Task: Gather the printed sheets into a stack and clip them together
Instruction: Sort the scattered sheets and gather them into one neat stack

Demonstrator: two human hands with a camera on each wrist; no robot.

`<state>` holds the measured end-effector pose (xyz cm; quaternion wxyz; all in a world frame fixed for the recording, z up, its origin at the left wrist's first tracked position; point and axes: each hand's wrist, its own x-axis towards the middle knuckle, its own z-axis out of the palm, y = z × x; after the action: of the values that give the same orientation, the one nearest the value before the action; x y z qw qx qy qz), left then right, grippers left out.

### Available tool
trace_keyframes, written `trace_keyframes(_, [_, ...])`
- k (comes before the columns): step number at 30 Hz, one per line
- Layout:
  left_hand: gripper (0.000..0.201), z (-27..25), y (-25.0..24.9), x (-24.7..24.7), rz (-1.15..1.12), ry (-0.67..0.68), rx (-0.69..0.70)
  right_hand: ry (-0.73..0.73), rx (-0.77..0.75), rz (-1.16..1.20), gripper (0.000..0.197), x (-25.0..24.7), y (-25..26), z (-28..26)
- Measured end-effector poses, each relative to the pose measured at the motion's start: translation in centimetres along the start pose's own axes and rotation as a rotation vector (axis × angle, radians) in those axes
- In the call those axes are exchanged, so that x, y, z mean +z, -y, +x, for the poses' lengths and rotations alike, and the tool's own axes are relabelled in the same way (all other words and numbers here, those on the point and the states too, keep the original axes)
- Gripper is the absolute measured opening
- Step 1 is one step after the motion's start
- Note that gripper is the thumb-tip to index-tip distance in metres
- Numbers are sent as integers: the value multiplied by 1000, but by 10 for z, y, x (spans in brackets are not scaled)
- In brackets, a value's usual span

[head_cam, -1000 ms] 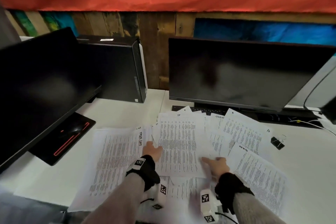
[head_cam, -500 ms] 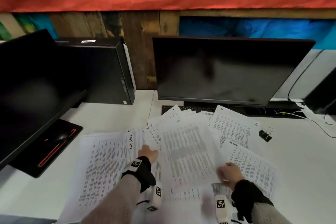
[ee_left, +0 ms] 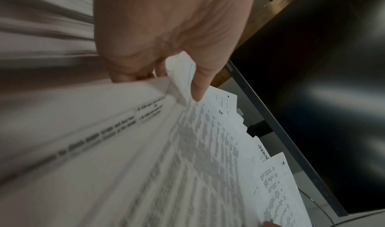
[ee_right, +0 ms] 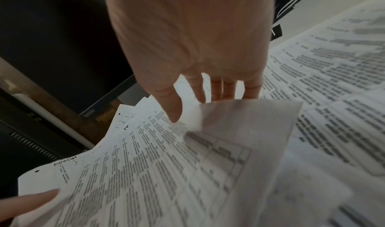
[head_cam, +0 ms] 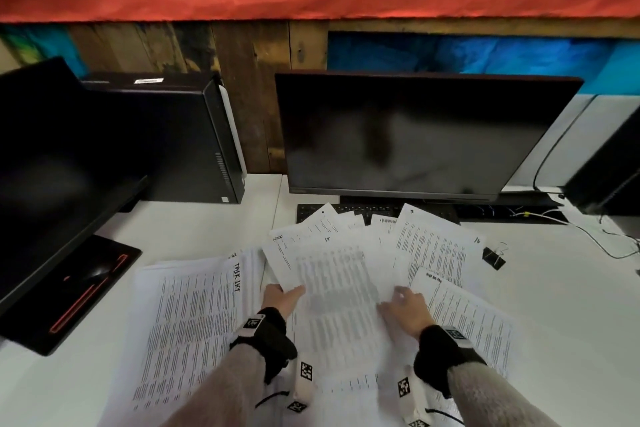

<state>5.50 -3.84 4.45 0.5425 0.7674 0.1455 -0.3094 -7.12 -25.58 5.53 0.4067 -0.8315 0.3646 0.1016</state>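
Note:
Printed sheets lie fanned over the white desk (head_cam: 571, 322). A thick pile (head_cam: 187, 322) sits at the left, and loose sheets (head_cam: 433, 246) spread to the right. My left hand (head_cam: 282, 295) (ee_left: 166, 82) pinches the left edge of the middle sheets (head_cam: 332, 288) (ee_left: 187, 148), thumb on top. My right hand (head_cam: 401, 302) (ee_right: 193, 108) grips their right side (ee_right: 135, 164), thumb on top and fingers behind a lifted corner. A black binder clip (head_cam: 494, 257) (ee_right: 277, 31) lies on the desk to the right of the fan, away from both hands.
A dark monitor (head_cam: 408, 135) stands behind the sheets, and a black keyboard (head_cam: 349, 210) is partly under their far ends. A PC tower (head_cam: 166, 135) and a second monitor (head_cam: 52, 166) on a black base (head_cam: 86, 291) stand at the left. Cables (head_cam: 588, 229) trail at the right.
My right hand left its flat press on the papers and took hold of the middle sheets' right side. My left hand now pinches their left edge, and the sheets have turned and lifted slightly.

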Motion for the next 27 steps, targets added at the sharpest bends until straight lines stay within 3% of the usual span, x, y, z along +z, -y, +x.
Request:
trace_keyframes(2, [76,0,3,2,87,24,-16,84,-66,23,38,3,1,-1])
trace_keyframes(3, [81,1,4,3,125,33,-17,109,-94,38,34,4,-1,-3])
trace_keyframes(5, [79,0,5,1,161,14,53,33,-107,84,30,3,-9,-6])
trace_keyframes(8, [70,-8,0,-8,174,0,181,-173,5,169,31,-7,-33,-4])
trace_keyframes(12, [72,-14,-5,-33,86,23,295,-221,109,330,26,-19,-57,-3])
trace_keyframes(15, [80,-13,-7,-49,-84,44,296,-276,165,440,21,-24,-64,4])
trace_keyframes(17, [75,-12,-10,-57,-178,45,273,-217,241,460,21,-24,-66,5])
trace_keyframes(19, [67,-5,-6,-60,-241,72,262,-69,318,509,21,-19,-65,-2])
trace_keyframes(21, [63,-4,-3,-59,-276,93,257,29,335,478,35,-10,-64,-8])
trace_keyframes(23, [64,-3,0,-56,-311,109,226,33,318,376,46,4,-64,-10])
trace_keyframes(27, [75,-2,4,-53,-322,160,230,80,279,308,15,20,-59,-15])
